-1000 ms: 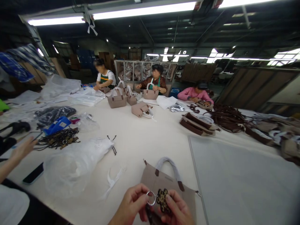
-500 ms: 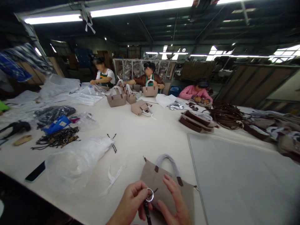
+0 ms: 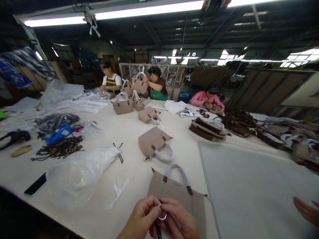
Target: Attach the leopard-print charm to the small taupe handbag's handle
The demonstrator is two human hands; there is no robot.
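Note:
My left hand [image 3: 142, 215] pinches a silver metal ring [image 3: 162, 216] with a dark strap [image 3: 159, 229] hanging below it. At the ring's other side, my right hand [image 3: 180, 217] has its fingertips closed on the ring and a short dark end above it. Under both hands lies a taupe handbag [image 3: 179, 189] with brown tabs and a wrapped pale handle. Beyond it, a second taupe handbag [image 3: 152, 139] rests on its side, its handle towards me.
A clear plastic bag [image 3: 72, 179], a phone [image 3: 36, 184] and a heap of dark straps [image 3: 58, 146] are on the left. A grey mat [image 3: 249, 186] covers the right, where another person's hand [image 3: 306, 210] shows. Co-workers sit across the table [image 3: 119, 129].
My right hand has closed in from open onto the ring. A second handbag now lies beyond mine. Another person's hand has appeared at far right, and a co-worker has raised a bag.

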